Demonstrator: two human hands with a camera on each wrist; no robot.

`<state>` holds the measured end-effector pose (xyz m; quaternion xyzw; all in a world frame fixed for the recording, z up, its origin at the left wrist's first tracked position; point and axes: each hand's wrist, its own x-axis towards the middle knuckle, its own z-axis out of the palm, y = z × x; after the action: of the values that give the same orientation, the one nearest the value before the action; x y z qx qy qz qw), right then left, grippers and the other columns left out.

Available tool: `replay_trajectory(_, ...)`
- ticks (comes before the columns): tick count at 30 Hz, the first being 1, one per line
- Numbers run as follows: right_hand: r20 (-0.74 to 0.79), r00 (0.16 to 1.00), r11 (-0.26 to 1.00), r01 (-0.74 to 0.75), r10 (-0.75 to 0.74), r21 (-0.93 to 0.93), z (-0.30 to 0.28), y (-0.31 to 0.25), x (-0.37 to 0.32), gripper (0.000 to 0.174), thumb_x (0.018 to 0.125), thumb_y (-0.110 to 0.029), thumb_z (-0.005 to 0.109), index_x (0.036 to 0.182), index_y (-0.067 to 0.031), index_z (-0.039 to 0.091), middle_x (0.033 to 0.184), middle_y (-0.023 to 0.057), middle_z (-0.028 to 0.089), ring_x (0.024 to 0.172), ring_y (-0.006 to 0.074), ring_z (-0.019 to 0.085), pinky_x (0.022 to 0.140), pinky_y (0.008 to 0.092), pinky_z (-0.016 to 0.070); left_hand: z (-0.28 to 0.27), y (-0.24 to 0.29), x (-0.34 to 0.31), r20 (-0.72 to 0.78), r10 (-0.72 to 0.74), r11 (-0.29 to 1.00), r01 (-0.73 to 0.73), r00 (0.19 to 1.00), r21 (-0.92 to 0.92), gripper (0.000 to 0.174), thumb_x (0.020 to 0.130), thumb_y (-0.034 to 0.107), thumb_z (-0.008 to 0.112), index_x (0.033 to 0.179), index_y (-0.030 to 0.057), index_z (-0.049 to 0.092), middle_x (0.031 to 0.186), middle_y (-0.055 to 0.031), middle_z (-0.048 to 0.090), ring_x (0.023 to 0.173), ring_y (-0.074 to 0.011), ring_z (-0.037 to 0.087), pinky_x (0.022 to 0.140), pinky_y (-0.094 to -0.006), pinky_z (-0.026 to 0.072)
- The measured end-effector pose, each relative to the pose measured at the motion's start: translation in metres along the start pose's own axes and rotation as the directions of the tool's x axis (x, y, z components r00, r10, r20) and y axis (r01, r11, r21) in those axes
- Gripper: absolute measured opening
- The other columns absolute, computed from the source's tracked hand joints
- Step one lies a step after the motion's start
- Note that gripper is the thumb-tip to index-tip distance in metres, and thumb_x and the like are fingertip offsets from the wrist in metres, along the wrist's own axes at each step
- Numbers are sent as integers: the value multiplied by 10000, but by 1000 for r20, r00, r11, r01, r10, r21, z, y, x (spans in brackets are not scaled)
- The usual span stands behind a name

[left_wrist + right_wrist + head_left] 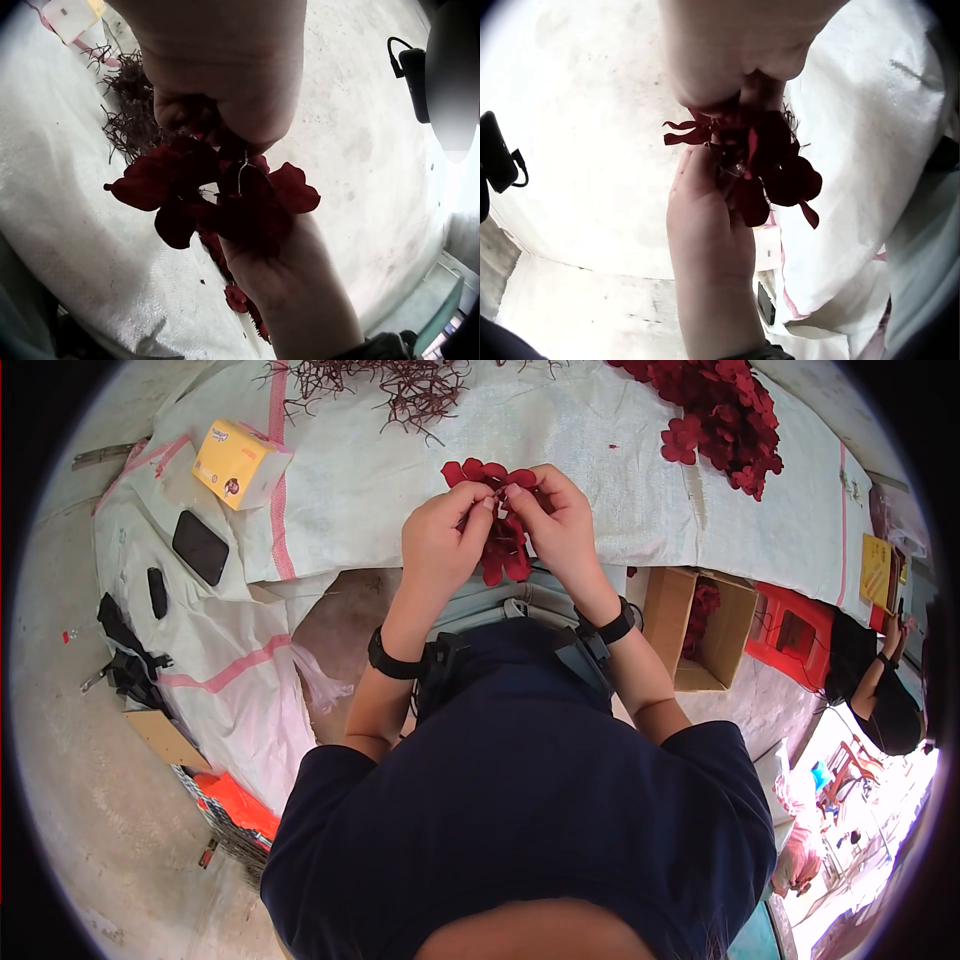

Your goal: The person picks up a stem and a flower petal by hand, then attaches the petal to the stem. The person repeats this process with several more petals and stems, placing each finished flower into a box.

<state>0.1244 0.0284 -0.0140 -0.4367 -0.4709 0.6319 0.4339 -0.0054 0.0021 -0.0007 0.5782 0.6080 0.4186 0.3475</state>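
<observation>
Both hands meet over the near edge of the white-covered table and pinch a cluster of dark red artificial flowers [507, 550]. My left hand [445, 530] has its thumb and fingertips at the middle of the cluster. Opposite it, my right hand [562, 525] pinches the same spot, thumb tip close to the left thumb. Petals [296, 187] spread out beneath the fingers in the left wrist view, where a thin pale thread or wire [243, 171] shows between them. Dark petals [791, 180] hang beside the left hand in the right wrist view. Fingers and petals hide the exact joint.
Dark branching stems [400, 395] lie at the back; a heap of red flowers [725, 425] is at back right. A yellow tissue pack [232, 463] and a black phone [201, 547] lie left. A cardboard box [718, 650] with red flowers stands below the table's right side, beside a red stool [795, 630].
</observation>
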Motion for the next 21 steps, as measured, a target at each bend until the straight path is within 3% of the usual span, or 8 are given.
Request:
replay_trajectory(15,-5,999,998,52,-52,-45,6,-3,-4,52,804,-54,503,809,-6,484,698,-2,530,621,28,469,545,160,378,2,-4,-1,1,32,999,-32,999,26,63,733,83,524,764,36,551,604,-88,540,509,-182,507,480,-260,388)
replay_trajectory(21,-20,996,985,89,-93,-146,6,-2,-3,46,804,-46,495,798,-4,478,688,-1,527,616,28,468,547,160,379,3,-2,-2,-48,-48,990,41,998,-135,49,731,57,524,754,18,543,586,-65,527,501,-133,484,473,-241,375)
